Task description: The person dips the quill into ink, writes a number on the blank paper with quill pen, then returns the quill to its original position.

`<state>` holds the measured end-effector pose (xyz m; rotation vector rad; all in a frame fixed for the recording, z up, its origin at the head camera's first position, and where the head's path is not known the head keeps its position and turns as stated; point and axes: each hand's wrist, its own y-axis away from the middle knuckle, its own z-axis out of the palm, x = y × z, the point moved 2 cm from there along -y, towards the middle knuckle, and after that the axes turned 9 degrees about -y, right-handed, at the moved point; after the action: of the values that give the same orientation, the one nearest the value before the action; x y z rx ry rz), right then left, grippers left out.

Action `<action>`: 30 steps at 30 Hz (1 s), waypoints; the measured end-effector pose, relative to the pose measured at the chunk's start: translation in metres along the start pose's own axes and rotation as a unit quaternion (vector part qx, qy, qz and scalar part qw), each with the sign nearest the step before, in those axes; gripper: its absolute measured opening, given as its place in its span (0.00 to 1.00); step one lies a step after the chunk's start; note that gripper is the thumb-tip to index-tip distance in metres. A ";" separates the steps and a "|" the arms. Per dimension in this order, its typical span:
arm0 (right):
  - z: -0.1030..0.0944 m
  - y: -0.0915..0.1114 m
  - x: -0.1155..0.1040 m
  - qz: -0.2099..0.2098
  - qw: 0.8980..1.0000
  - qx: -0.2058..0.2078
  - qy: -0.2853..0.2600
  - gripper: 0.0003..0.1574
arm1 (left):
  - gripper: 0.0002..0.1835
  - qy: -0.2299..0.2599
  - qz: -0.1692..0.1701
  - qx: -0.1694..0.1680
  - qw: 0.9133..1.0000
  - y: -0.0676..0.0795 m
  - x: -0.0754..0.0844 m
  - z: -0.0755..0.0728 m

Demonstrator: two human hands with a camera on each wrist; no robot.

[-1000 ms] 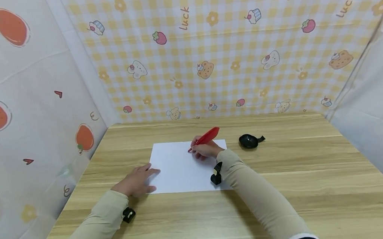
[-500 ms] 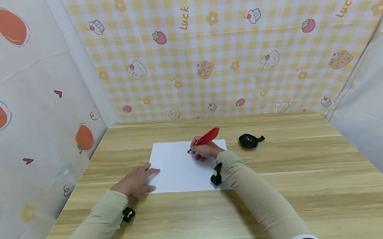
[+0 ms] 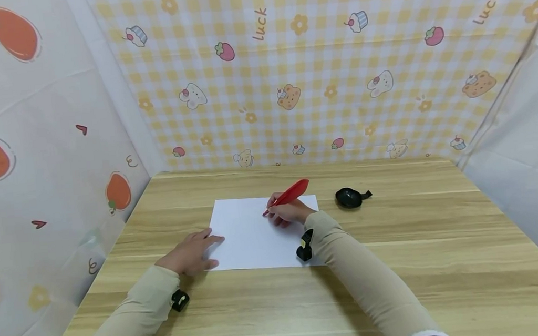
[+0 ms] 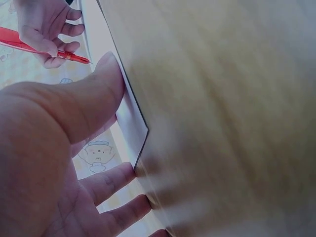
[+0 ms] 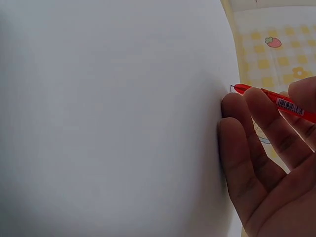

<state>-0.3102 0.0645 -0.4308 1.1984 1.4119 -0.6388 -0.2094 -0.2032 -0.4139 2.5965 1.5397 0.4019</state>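
A white sheet of paper [image 3: 251, 243] lies flat on the wooden table. My right hand [image 3: 287, 211] pinches a red pen with a feather-shaped top [image 3: 294, 191], its tip down at the paper. In the right wrist view the red pen [image 5: 266, 94] shows a barcode label, and a short thin line runs from its dark tip; the lower fingers [image 5: 234, 148] rest on the sheet. At the paper's left edge my left hand [image 3: 190, 254] lies with fingers spread. The left wrist view shows its thumb [image 4: 101, 94] on the paper [image 4: 133, 123], other fingers reaching past the corner.
A small black pan-shaped dish [image 3: 349, 198] with a short handle stands right of the paper. Behind the table [image 3: 447, 259] hangs a yellow checked cloth [image 3: 327, 68]; pale cloths hang at both sides. Black wrist cameras sit on both sleeves.
The pen tip has shifted slightly left and towards me over the paper. My left hand stays in place on the sheet's left edge.
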 end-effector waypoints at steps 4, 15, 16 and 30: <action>0.001 0.000 0.001 0.002 1.000 -0.001 0.002 0.04 | 0.29 0.001 0.001 0.000 1.000 0.001 0.000 0.000; 0.002 0.005 -0.003 0.006 1.000 -0.006 0.007 0.04 | 0.29 -0.006 0.005 0.004 1.000 0.002 0.000 -0.001; 0.002 0.006 -0.003 0.005 1.000 -0.007 0.007 0.04 | 0.29 -0.007 0.006 0.005 1.000 0.002 0.000 -0.001; 0.002 0.010 0.001 0.001 1.000 -0.023 -0.002 0.05 | 0.30 -0.008 0.006 -0.001 1.000 0.000 -0.003 0.003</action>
<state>-0.3008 0.0666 -0.4298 1.1617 1.4143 -0.6041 -0.2103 -0.2056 -0.4171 2.6027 1.5173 0.3819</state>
